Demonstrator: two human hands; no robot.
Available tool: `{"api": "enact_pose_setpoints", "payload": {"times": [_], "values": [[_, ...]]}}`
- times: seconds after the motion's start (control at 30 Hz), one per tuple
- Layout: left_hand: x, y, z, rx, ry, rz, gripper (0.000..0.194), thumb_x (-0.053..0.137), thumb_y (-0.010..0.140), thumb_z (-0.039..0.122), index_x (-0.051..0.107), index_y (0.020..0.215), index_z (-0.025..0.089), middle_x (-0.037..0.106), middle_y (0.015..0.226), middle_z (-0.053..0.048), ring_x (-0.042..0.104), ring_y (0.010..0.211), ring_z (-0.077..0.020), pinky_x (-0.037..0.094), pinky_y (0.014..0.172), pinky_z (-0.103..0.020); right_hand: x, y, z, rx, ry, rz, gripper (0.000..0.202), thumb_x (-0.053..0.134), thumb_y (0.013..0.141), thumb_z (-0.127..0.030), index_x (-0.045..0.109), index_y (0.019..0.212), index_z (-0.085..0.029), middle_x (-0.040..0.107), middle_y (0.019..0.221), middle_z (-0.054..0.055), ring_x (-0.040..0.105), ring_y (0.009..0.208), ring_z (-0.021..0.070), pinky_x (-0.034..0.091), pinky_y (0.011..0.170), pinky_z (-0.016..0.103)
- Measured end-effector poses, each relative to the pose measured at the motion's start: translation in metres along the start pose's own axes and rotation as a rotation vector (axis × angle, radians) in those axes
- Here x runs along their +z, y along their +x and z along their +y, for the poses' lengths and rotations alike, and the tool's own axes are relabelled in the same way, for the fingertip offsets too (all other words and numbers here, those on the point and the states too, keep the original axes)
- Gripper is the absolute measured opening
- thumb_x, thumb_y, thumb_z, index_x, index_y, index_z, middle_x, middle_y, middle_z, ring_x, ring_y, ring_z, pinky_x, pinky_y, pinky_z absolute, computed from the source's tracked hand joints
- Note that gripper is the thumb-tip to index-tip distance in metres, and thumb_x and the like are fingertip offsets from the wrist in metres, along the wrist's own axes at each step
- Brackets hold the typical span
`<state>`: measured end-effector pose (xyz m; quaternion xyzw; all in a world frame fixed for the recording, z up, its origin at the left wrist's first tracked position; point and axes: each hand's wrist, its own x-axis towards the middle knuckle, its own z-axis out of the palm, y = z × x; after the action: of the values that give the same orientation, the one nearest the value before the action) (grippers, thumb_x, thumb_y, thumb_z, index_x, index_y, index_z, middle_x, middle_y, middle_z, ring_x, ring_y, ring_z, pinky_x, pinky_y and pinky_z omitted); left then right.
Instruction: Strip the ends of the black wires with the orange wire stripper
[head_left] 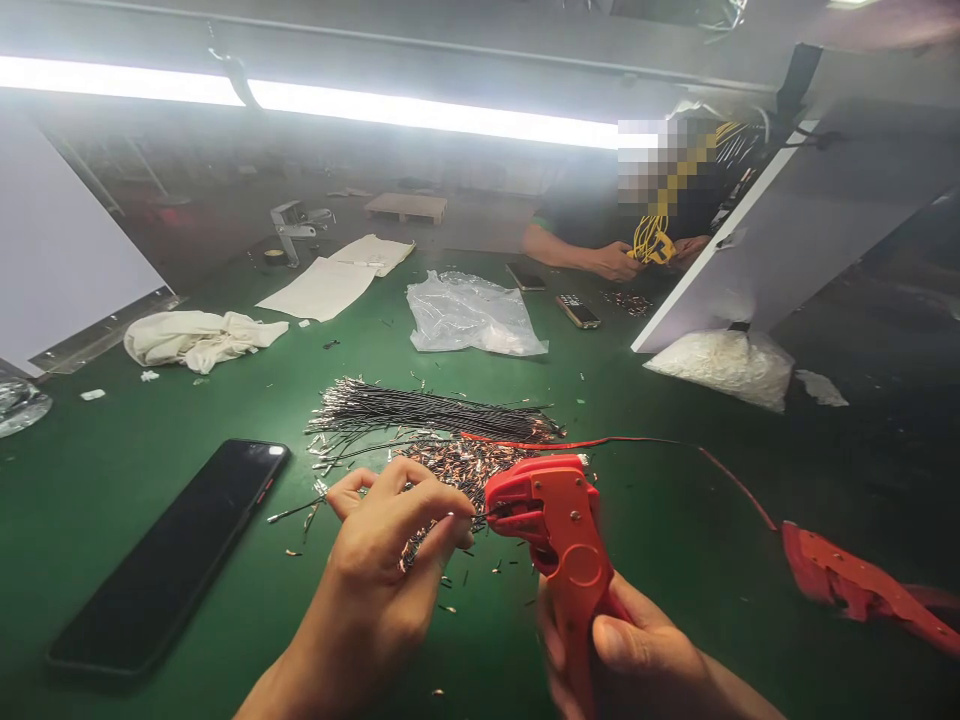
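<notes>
My left hand [390, 560] pinches a thin black wire [480, 515] between thumb and forefinger, and the wire's end sits in the jaws of a red wire stripper [574, 540]. Wrapped round that tool's handles is my right hand [630, 650]. Behind both hands, a bundle of black wires [427, 408] with metal tips lies across the green table [247, 640]. A pile of short cut pieces [465, 465], coppery and black, is just in front of the bundle, partly hidden by my left hand. Loose bits are scattered near it.
A black phone [172, 550] lies at left, a second red tool [862, 580] at right. Farther back are a white cloth [199, 340], an open notebook [330, 280], a plastic bag [472, 315] and a filled bag [724, 365]. Across the table, a person's hands [619, 262] hold yellow cable.
</notes>
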<state>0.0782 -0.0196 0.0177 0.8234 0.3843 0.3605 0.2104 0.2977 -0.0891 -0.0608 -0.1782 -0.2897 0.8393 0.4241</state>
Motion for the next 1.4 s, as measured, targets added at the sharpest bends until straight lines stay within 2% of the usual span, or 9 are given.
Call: {"api": "enact_pose_setpoints", "payload": {"times": [0.17,0.37,0.53,0.63,0.8,0.9,1.03,1.17,1.4], "values": [[-0.0035,0.0003,0.0000,0.018,0.061,-0.036,0.021,0.051,0.090,0.005,0.055,0.088,0.026,0.064,0.079,0.009,0.059,0.077,-0.0140,0.020,0.080,-0.035,0.0010,-0.0004,-0.0006,0.018,-0.078,0.004,0.035,0.071,0.082,-0.046,0.059,0.086,-0.013,0.049,0.060,-0.004,0.046,0.046,0.0068,0.042,0.047,0.017],[-0.0054,-0.0005,-0.0008,0.067,0.065,-0.042,0.025,0.050,0.090,0.003,0.054,0.096,0.027,0.065,0.079,0.010,0.059,0.078,-0.0141,0.020,0.081,-0.035,0.0037,-0.0048,-0.0019,0.016,-0.111,0.072,0.042,0.072,0.081,-0.051,0.054,0.098,-0.017,0.041,0.061,-0.008,0.035,0.046,0.0053,0.037,0.044,0.016],[-0.0043,0.0003,0.0003,0.049,0.057,-0.028,0.024,0.051,0.089,0.003,0.055,0.094,0.027,0.065,0.078,0.009,0.059,0.076,-0.0137,0.021,0.082,-0.035,0.0062,-0.0032,-0.0057,0.055,-0.230,0.097,0.044,0.070,0.078,-0.057,0.054,0.072,-0.017,0.033,0.057,-0.008,0.029,0.047,0.0055,0.030,0.042,0.016],[-0.0031,0.0005,-0.0007,0.022,0.052,-0.033,0.020,0.054,0.090,0.007,0.057,0.092,0.027,0.064,0.077,0.009,0.060,0.075,-0.0135,0.023,0.081,-0.035,0.0066,-0.0043,-0.0049,0.068,-0.248,0.163,0.048,0.069,0.077,-0.062,0.053,0.068,-0.017,0.032,0.054,-0.009,0.025,0.045,0.0056,0.027,0.041,0.018],[-0.0023,0.0026,-0.0010,-0.042,0.014,-0.051,0.013,0.054,0.093,0.018,0.062,0.087,0.027,0.066,0.073,0.006,0.058,0.070,-0.0141,0.029,0.081,-0.035,0.0072,-0.0065,-0.0050,0.137,-0.282,0.204,0.051,0.071,0.073,-0.066,0.059,0.080,-0.017,0.038,0.052,-0.008,0.030,0.043,0.0068,0.030,0.045,0.022],[-0.0020,0.0053,0.0014,-0.111,-0.055,-0.088,0.020,0.049,0.095,0.024,0.063,0.081,0.025,0.066,0.068,0.006,0.057,0.065,-0.0142,0.034,0.079,-0.035,0.0079,-0.0057,-0.0042,0.118,-0.220,0.192,0.052,0.069,0.074,-0.068,0.059,0.085,-0.018,0.044,0.056,-0.006,0.037,0.044,0.0084,0.033,0.046,0.024],[-0.0016,0.0068,0.0039,-0.219,-0.159,-0.111,0.031,0.045,0.097,0.030,0.060,0.070,0.023,0.065,0.063,0.004,0.055,0.062,-0.0150,0.040,0.076,-0.035,0.0081,-0.0038,-0.0002,0.086,-0.102,0.176,0.047,0.073,0.076,-0.059,0.059,0.095,-0.018,0.049,0.062,-0.005,0.039,0.046,0.0078,0.034,0.046,0.021],[-0.0019,0.0049,0.0042,-0.294,-0.213,-0.149,0.032,0.045,0.097,0.033,0.060,0.071,0.024,0.066,0.064,0.003,0.056,0.068,-0.0167,0.040,0.077,-0.035,0.0089,-0.0014,0.0011,0.040,-0.024,0.056,0.044,0.074,0.080,-0.053,0.059,0.097,-0.015,0.052,0.065,-0.004,0.042,0.049,0.0062,0.036,0.048,0.018],[-0.0027,0.0008,0.0024,-0.226,-0.169,-0.108,0.020,0.049,0.093,0.024,0.060,0.077,0.025,0.063,0.070,0.006,0.049,0.066,-0.0147,0.031,0.089,-0.039,0.0082,0.0002,0.0001,0.043,0.063,0.025,0.039,0.072,0.084,-0.045,0.060,0.105,-0.014,0.052,0.070,-0.003,0.047,0.052,0.0056,0.043,0.053,0.017]]}}
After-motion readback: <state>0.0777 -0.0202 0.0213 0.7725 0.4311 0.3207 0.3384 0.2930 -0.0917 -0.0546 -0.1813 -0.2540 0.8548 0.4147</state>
